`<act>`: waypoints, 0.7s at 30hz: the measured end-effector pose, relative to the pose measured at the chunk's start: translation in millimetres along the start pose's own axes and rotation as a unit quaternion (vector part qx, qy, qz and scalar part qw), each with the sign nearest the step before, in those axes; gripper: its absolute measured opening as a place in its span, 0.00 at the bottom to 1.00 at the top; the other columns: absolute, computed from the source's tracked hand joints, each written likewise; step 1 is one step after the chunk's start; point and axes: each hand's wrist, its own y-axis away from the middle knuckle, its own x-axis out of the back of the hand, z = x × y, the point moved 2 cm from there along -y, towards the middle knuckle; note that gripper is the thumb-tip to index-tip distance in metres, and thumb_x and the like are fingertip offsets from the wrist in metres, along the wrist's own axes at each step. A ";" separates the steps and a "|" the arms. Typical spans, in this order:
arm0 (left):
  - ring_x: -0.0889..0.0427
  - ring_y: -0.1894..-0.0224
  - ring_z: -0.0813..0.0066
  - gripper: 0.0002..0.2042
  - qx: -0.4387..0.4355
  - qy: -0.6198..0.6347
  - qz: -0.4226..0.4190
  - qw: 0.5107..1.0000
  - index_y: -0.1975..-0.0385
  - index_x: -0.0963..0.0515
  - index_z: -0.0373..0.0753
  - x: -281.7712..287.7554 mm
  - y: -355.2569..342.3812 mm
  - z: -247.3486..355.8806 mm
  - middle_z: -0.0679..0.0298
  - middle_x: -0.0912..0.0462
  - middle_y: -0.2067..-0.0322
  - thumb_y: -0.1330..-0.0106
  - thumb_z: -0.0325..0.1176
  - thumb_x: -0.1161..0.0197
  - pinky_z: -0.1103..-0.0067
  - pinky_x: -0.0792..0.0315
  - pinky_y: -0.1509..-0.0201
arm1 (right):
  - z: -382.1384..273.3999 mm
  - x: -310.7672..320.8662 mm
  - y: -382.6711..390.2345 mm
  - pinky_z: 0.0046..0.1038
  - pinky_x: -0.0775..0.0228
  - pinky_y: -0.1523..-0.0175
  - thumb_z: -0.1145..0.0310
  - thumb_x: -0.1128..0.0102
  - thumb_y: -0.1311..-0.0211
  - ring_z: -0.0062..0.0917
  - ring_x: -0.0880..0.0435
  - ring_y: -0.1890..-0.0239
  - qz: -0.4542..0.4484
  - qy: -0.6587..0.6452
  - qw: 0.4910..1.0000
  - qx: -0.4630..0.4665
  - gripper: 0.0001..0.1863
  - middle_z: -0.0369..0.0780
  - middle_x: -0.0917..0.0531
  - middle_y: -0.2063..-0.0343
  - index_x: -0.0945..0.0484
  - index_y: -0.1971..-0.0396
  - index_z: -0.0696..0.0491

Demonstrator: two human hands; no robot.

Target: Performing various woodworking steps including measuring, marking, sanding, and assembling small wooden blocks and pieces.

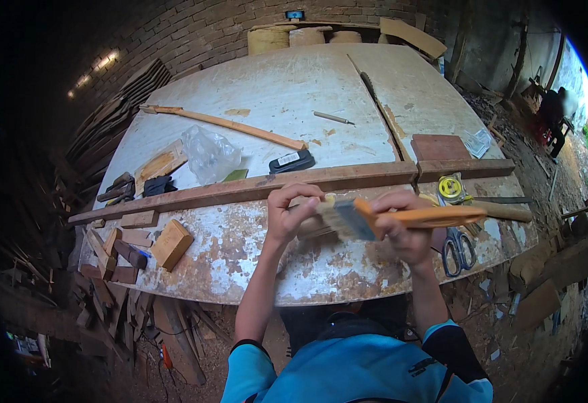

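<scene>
A wide paintbrush [438, 216] with an orange handle, a blue-grey ferrule and pale bristles is held level above the near side of the worn table [240, 269]. My right hand [409, 232] grips it around the base of the handle, by the ferrule. At the bristle end, my left hand [290, 213] is closed, thumb and forefinger pinching the tips of the bristles; its other fingers are curled and partly hidden. Just beyond both hands runs a long wooden beam [240, 193] lying across the table.
Right of my hands lie scissors [458, 252] and a yellow tape measure [450, 187]. Wood blocks [172, 245] sit at the left. Past the beam are a clear plastic bag [209, 156], a black case [292, 161] and a long wooden handle [240, 126]. Another person [557, 113] is far right.
</scene>
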 end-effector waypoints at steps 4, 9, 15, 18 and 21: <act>0.21 0.68 0.75 0.08 0.034 0.063 -0.020 0.997 0.73 0.19 0.31 2.0 -2.3 4.7 0.58 0.17 0.71 0.47 0.30 0.38 0.80 0.29 0.61 | 0.9 -4.7 -6.3 0.27 0.27 0.60 0.70 0.29 0.54 0.29 0.18 0.63 0.022 0.258 0.960 0.109 0.14 0.43 0.17 0.65 0.20 0.66 0.56; 0.21 0.70 0.76 0.06 -0.011 0.148 -0.026 0.989 0.75 0.20 0.29 30.0 -5.6 7.0 0.56 0.18 0.73 0.47 0.26 0.40 0.82 0.29 0.63 | 5.7 2.5 15.5 0.25 0.25 0.59 0.75 0.30 0.55 0.28 0.17 0.61 -0.136 0.031 0.989 -0.057 0.08 0.44 0.17 0.62 0.18 0.72 0.56; 0.22 0.70 0.72 0.09 0.056 -0.007 0.013 0.998 0.78 0.24 0.31 25.2 -4.2 25.3 0.56 0.20 0.74 0.41 0.30 0.45 0.77 0.29 0.62 | 19.3 -12.0 28.4 0.30 0.24 0.56 0.76 0.32 0.54 0.30 0.17 0.60 -0.124 0.060 0.990 -0.042 0.05 0.46 0.16 0.64 0.19 0.74 0.55; 0.23 0.69 0.73 0.10 0.044 0.006 0.057 0.997 0.76 0.26 0.31 38.8 -4.9 16.2 0.59 0.22 0.74 0.37 0.30 0.49 0.77 0.29 0.61 | 11.7 -22.1 31.8 0.30 0.24 0.54 0.74 0.33 0.52 0.30 0.17 0.58 -0.148 -0.071 0.986 -0.034 0.06 0.44 0.16 0.63 0.19 0.72 0.54; 0.24 0.70 0.72 0.10 0.042 0.007 0.113 0.993 0.75 0.29 0.32 47.7 -6.7 14.2 0.60 0.25 0.76 0.34 0.31 0.52 0.76 0.29 0.60 | 12.6 -29.7 29.4 0.29 0.24 0.55 0.73 0.32 0.52 0.30 0.17 0.59 -0.057 -0.053 0.997 0.014 0.07 0.42 0.16 0.64 0.18 0.71 0.53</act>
